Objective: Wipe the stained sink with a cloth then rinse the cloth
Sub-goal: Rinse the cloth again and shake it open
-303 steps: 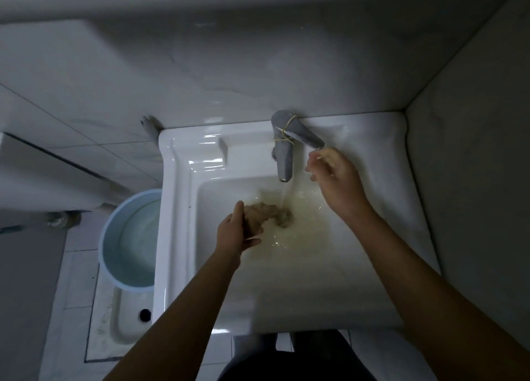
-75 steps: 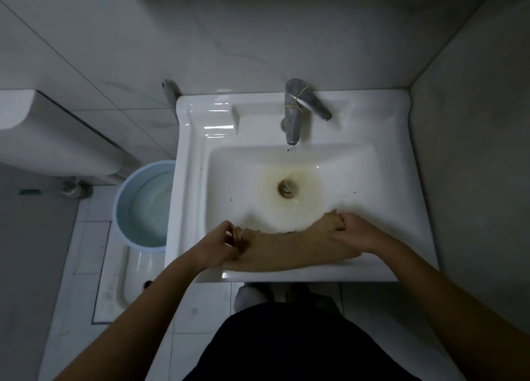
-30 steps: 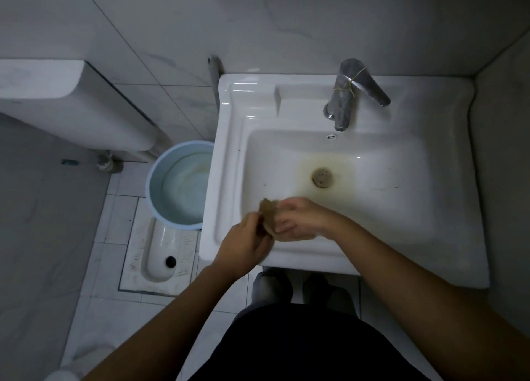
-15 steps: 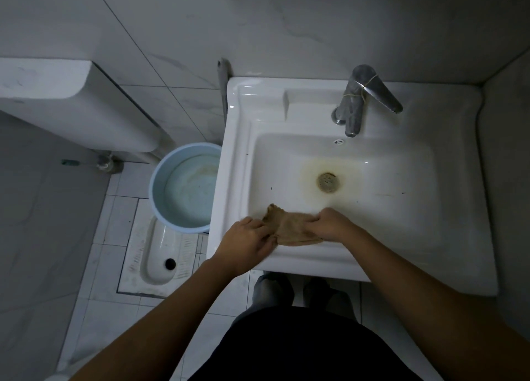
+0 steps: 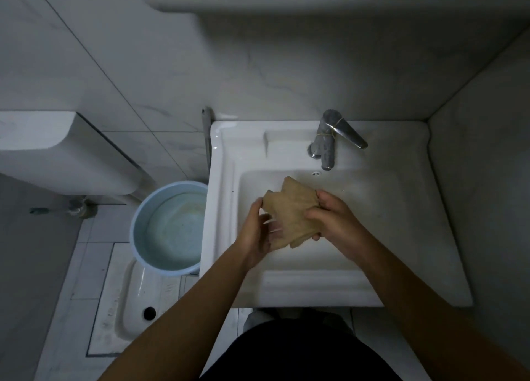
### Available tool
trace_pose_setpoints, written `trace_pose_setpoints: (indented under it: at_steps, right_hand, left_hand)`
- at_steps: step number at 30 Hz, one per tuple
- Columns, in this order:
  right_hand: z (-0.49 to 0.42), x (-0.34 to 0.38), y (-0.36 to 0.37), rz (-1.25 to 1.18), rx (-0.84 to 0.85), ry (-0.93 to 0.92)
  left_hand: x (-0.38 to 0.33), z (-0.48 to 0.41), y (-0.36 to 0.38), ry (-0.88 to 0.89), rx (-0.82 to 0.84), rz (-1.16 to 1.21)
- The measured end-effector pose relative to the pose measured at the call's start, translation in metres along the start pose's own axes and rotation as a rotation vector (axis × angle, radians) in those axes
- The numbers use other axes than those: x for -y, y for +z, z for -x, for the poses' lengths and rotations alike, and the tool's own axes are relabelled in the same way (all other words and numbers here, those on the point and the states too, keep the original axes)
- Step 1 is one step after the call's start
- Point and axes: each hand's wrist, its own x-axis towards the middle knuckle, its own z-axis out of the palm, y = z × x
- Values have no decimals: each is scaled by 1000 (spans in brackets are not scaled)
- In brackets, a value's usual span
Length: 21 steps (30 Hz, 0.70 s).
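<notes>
Head view: fingers of left hand [image 5: 256, 231] and right hand [image 5: 337, 220] curled round cloth [image 5: 289, 208], gripping. Cloth bunched, raised over middle of sink [image 5: 226, 180], near tap [image 5: 327, 145]; half second ago pressed flat on front edge. Wiping likely finished; rinse pending, no water seen running.

Both hands hold a tan cloth [image 5: 289, 213] above the white sink [image 5: 401, 254]: left hand [image 5: 258, 234] at its left edge, right hand [image 5: 332, 217] gripping its right; a blue bucket [image 5: 137, 237] stands beside the sink
</notes>
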Motion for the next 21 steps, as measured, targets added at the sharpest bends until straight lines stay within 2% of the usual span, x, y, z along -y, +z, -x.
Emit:
trace_pose_setpoints:
  at_steps: [2,6,9,12,15,21]
  right_hand:
    - [-1,3,-14,102,-101,21]
    - [-4,-9,-43,493,-310,-50]
    - [-4,-10,-50,633,-347,-97]
    - [-5,-8,-44,874,-378,-201]
    - [-1,-7,-22,1001,-340,-329]
    - [4,-2,21,1106,-121,-381]
  left_hand:
    - [-5,0,16,40,105,65]
    - [-5,-11,28,155,24,-87]
    - [-3,-13,25,190,-17,-210]
    - [-5,-8,29,241,-51,-300]
    - [-10,-5,30,287,-63,-294]
    - [-14,-1,23,271,-30,-273]
